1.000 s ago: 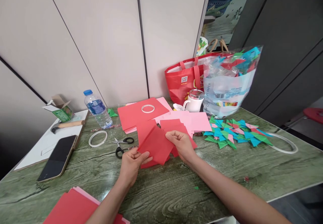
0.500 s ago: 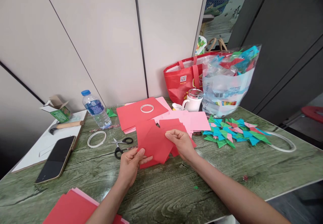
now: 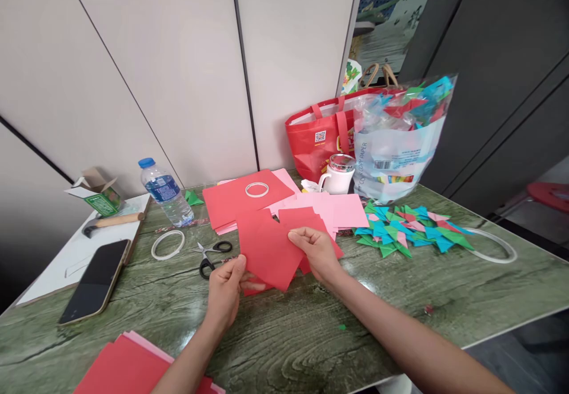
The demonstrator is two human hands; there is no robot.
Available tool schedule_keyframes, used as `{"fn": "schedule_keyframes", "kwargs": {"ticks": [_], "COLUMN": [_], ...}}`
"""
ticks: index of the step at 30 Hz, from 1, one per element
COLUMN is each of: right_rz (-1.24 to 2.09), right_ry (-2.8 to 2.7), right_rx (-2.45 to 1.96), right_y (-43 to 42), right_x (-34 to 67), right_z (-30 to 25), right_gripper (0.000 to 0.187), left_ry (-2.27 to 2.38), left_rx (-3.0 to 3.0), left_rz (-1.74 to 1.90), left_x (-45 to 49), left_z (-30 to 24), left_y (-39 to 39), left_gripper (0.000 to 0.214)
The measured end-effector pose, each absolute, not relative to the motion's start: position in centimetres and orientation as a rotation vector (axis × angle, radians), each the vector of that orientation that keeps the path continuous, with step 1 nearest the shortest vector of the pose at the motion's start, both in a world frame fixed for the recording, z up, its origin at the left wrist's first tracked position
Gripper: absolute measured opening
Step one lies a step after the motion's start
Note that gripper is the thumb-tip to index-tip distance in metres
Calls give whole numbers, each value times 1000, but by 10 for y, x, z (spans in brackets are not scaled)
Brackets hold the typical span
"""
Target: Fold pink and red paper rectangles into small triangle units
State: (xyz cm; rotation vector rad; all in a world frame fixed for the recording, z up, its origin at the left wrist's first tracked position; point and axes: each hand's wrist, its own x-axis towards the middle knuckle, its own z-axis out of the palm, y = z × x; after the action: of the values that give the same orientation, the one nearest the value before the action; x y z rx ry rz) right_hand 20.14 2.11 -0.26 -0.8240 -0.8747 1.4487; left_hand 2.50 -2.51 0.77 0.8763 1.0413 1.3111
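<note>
Between my two hands a red paper sheet (image 3: 276, 256) is held at a slant above other red paper pieces (image 3: 254, 223). My left hand (image 3: 226, 287) has its thumb at the sheet's left corner, and its fingers pass partly behind the paper. On the other side my right hand (image 3: 316, 252) pinches the sheet's upper right edge between thumb and fingers. Just left of the papers lie small scissors (image 3: 212, 255) with black handles, their blades apart. Pink paper sheets (image 3: 349, 211) spread out behind my right hand.
A tape roll (image 3: 256, 189) rests on a red stack; another ring (image 3: 168, 244) lies near a water bottle (image 3: 163, 195). Left are a phone (image 3: 95, 281) and hammer (image 3: 113, 222). Folded paper pieces (image 3: 402, 228), a white mug (image 3: 338, 176) and a plastic bag (image 3: 395, 157) stand right.
My left thumb has shifted up and left to the sheet's corner, and the left fingers are now more behind the paper. My right hand keeps its pinch. The view has shifted slightly.
</note>
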Motion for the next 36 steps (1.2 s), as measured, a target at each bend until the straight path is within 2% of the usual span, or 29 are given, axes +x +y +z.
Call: {"fn": "schedule_keyframes", "kwargs": {"ticks": [8,15,23,30,36], "right_rz": [1451,1483,1507,1505,1487], "right_ry": [-774,-743,-657,-663,-697], "right_rx": [-820,-823,-808,-806,-793], "right_y": [10,11,11,12,13], "right_x": [194,193,192,193,194], "right_z": [4,5,1,2,-2], "right_gripper": [26,26,24,23,24], "left_ry": [1107,1109,1053,1117,1082], "left_rx": [1086,1072,1063,1059,1061], "left_rz": [855,936,792,816,976], "left_x": [36,39,40,42,40], "left_z": [3,3,1,1,4], "left_y": [-32,-34,-38,-37,-34], "left_gripper": [39,36,37,38,36]}}
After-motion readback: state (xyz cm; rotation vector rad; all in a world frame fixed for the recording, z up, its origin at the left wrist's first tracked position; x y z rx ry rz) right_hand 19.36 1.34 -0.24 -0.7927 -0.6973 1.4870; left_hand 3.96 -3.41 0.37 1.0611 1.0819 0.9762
